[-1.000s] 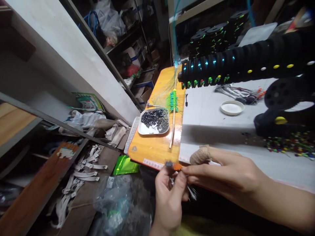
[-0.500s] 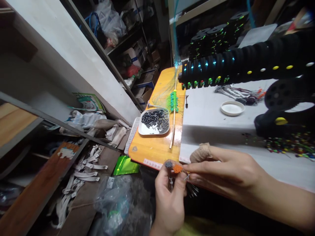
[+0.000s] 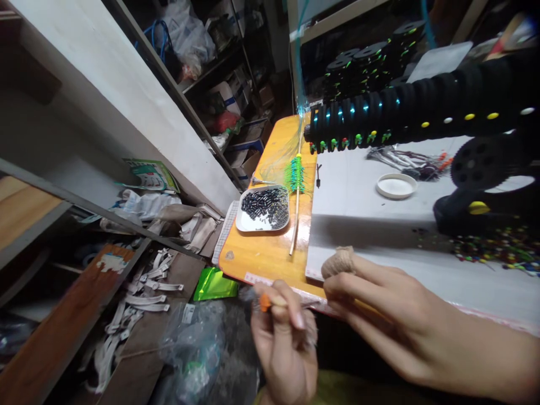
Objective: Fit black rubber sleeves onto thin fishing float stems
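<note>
My left hand (image 3: pixel 283 343) is closed low in the middle of the view, pinching a small bundle with an orange tip (image 3: pixel 265 302) that pokes out above its fingers. My right hand (image 3: pixel 379 315) reaches in from the right, its fingers extended toward the left hand, one fingertip wrapped in tan tape (image 3: pixel 337 262). Whether the right hand holds a thin thread I cannot make out. Both hands hover at the near edge of the orange board (image 3: pixel 270 253).
A white tray of small black pieces (image 3: pixel 265 208) and a stick with green beads (image 3: pixel 296 191) lie on the board. A white round lid (image 3: pixel 396 185), coloured beads (image 3: pixel 498 247) and black foam spools (image 3: pixel 422 112) occupy the grey table. Cluttered shelves stand left.
My left hand has dropped and shifted left with the orange-tipped bundle, now blurred. My right hand has separated slightly from it and moved down.
</note>
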The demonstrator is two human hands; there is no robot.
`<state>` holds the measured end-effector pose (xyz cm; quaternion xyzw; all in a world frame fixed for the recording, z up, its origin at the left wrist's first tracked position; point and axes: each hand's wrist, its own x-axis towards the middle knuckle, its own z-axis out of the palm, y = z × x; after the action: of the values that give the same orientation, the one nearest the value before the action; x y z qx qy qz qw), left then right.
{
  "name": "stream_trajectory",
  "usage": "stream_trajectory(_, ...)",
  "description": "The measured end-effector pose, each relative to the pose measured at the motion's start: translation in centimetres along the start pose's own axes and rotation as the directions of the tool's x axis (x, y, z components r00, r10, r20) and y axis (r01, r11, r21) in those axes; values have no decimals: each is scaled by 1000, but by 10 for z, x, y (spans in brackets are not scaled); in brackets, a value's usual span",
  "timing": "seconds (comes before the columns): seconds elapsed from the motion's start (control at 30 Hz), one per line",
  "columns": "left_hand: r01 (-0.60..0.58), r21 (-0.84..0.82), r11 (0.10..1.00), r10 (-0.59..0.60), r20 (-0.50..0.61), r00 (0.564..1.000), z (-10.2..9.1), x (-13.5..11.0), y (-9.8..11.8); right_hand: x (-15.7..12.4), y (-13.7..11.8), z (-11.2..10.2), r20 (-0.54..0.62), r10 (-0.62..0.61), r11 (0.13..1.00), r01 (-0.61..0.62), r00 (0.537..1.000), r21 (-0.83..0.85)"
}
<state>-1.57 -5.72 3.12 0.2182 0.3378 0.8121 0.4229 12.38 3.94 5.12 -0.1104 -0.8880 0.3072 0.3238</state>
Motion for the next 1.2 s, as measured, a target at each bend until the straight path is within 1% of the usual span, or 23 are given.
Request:
stream_trajectory(0.07, -141, 44, 989, 144, -55, 988, -4, 8, 11, 1, 4, -3, -62, -7, 1000, 5, 998, -22)
stream_trajectory(0.13, -241, 266, 933, 266, -62, 962, -14, 20, 22, 3, 8, -5, -115, 0, 1000, -2, 993, -15)
stream_trajectory(0.17, -250, 446, 859, 296, -35, 954, -21, 28, 26, 4, 10, -6, -125, 14, 1000, -14, 992, -1)
stream_trajectory(0.2, -233, 636, 736, 295, 8, 955, -29, 36, 29, 6, 10, -6, -127, 36, 999, -34, 991, 19)
stream_trajectory(0.23, -203, 795, 571, 263, 57, 963, -35, 45, 31, 8, 10, -7, -126, 63, 997, -58, 990, 42)
stream_trajectory(0.27, -186, 866, 464, 221, 90, 971, -41, 53, 31, 9, 9, -7, -126, 92, 994, -84, 988, 65)
stream_trajectory(0.33, -193, 921, 339, 140, 153, 978, -49, 66, 30, 11, 7, -7, -130, 137, 987, -124, 982, 100)
stream_trajectory(0.43, -227, 933, 280, 89, 210, 974, -52, 73, 24, 11, 5, -7, -125, 163, 982, -148, 979, 120)
stream_trajectory(0.5, -252, 941, 228, 143, 223, 964, -51, 69, 20, 11, 5, -8, -127, 177, 980, -162, 976, 117)
stream_trajectory(0.57, -316, 928, 196, 268, 260, 928, -49, 60, 15, 11, 6, -10, -139, 210, 973, -194, 968, 125)
stream_trajectory(0.6, -347, 913, 217, 321, 269, 908, -47, 53, 12, 12, 6, -10, -144, 234, 966, -214, 961, 142)
stream_trajectory(0.63, -360, 889, 283, 349, 254, 902, -44, 46, 9, 13, 6, -11, -150, 258, 958, -233, 954, 166)
stream_trajectory(0.67, -344, 849, 401, 335, 214, 918, -40, 39, 5, 13, 5, -11, -153, 284, 948, -254, 946, 192)
stream_trajectory(0.7, -285, 783, 553, 269, 155, 950, -35, 32, 2, 14, 5, -11, -152, 310, 936, -274, 938, 222)
stream_trajectory(0.77, -72, 554, 830, 45, 62, 997, -24, 18, -6, 14, 5, -9, -162, 361, 907, -304, 918, 292)
stream_trajectory(0.83, 118, 321, 940, -147, 66, 987, -13, 9, -13, 13, 5, -3, -167, 428, 853, -336, 888, 400)
stream_trajectory(0.9, 231, 197, 953, -252, 91, 963, -5, 3, -19, 11, 6, 3, -129, 497, 742, -343, 858, 576)
stream_trajectory(0.97, 283, 183, 942, -303, 95, 948, -1, -1, -22, 8, 8, 8, -44, 519, 618, -340, 853, 709)
stream_trajectory(1.0, 286, 219, 933, -309, 79, 948, -1, -2, -24, 7, 9, 9, -30, 504, 611, -332, 863, 719)
stream_trajectory(1.03, 272, 282, 920, -297, 50, 953, -2, -4, -25, 6, 10, 10, -53, 475, 661, -317, 878, 680)
stream_trajectory(1.07, 245, 362, 899, -266, 9, 964, -4, -6, -27, 6, 10, 9, -102, 431, 750, -293, 897, 593)
stream_trajectory(1.13, 178, 532, 828, -155, -89, 984, -10, -10, -29, 5, 11, 6, -214, 297, 911, -210, 930, 354)
stream_trajectory(1.2, 139, 650, 747, -49, -155, 987, -14, -15, -32, 4, 11, 4, -251, 180, 972, -133, 951, 194)
